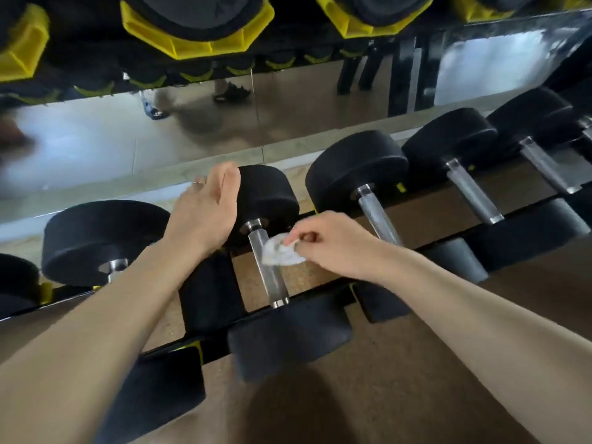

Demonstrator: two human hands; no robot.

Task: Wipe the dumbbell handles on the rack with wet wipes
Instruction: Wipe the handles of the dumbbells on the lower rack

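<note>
A row of black round-headed dumbbells lies across the lower rack rails (323,285). My right hand (330,243) pinches a crumpled white wet wipe (282,254) against the upper part of the middle dumbbell's steel handle (272,280). My left hand (205,209) rests with straight fingers on the far head of that same dumbbell (269,193), its thumb lying along the head's edge. Another steel handle (376,214) lies bare just to the right of the wipe.
More dumbbells sit to the left (102,238) and to the right (471,190). Above hangs an upper tier of yellow-edged dumbbells (198,30). A mirror (128,145) behind the rack reflects the floor and someone's feet. Brown floor lies below.
</note>
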